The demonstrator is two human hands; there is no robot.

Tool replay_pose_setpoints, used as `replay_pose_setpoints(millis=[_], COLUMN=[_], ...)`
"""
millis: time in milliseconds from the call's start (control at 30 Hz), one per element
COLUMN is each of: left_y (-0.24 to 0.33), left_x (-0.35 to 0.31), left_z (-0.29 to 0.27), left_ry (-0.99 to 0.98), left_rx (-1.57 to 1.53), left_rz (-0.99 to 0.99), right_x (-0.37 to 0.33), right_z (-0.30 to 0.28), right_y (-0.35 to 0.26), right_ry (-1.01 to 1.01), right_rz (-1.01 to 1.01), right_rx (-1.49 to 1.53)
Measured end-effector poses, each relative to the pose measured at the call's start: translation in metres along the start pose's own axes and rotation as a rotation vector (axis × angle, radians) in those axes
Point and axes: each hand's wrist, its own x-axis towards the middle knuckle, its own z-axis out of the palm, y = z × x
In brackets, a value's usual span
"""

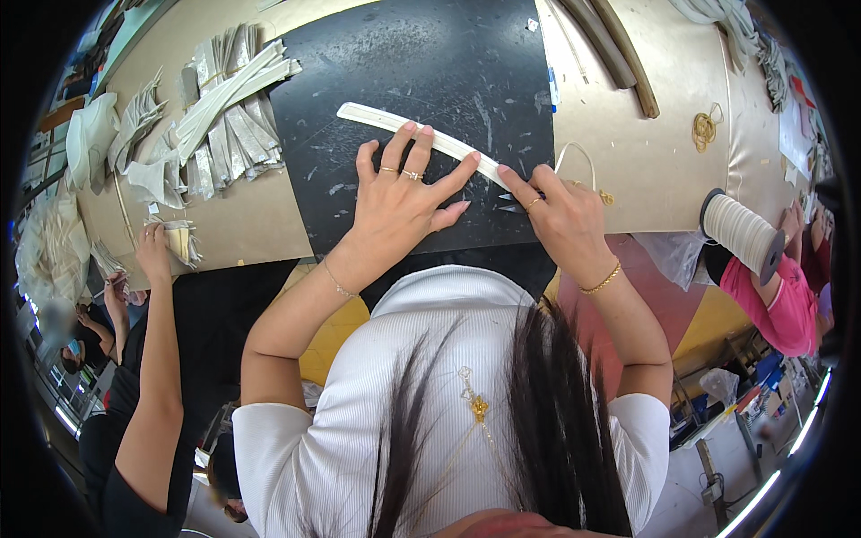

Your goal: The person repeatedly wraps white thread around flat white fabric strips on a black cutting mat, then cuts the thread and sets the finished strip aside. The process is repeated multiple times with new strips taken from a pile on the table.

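Note:
A long, narrow white strip (369, 115) lies slantwise on the black mat (359, 36). Fingertips of my left hand (401, 186) rest along its near edge, spread apart and gripping nothing. At the strip's right end is my right hand (563, 208), its index finger and thumb close to the strip. Two dark pointed blades of small scissors (508, 203) stick out from under that hand, whose curled fingers hide the handles. A thin white cord (585, 154) loops up from beside the right hand; its path under the fingers is hidden.
Bundles of pale strips (229, 125) lie left of the mat. A spool of white cord (740, 229) is at the table's right edge. Brown rods (619, 54) and a rubber-band coil (704, 130) lie far right. A co-worker's hand (152, 251) is at the left.

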Motion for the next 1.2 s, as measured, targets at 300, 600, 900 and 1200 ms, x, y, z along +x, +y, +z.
replay_pose_setpoints(millis=[300, 600, 900, 1200], left_y=[0.003, 0.031, 0.031, 0.033], left_x=[0.002, 0.005, 0.006, 0.006], left_z=[-0.002, 0.001, 0.005, 0.005], left_ry=[0.004, 0.052, 0.013, 0.005], left_rx=[-0.023, -0.178, -0.110, -0.081], left_rz=[-0.018, 0.050, 0.084, 0.079], right_x=[0.001, 0.004, -0.022, -0.024], right_z=[-0.001, -0.001, 0.000, 0.002], right_y=[-0.002, -0.006, 0.002, 0.001], right_ry=[0.017, 0.012, 0.080, 0.067], right_rz=[-0.006, 0.005, 0.088, 0.078], right_rx=[-0.008, 0.000, 0.083, 0.059])
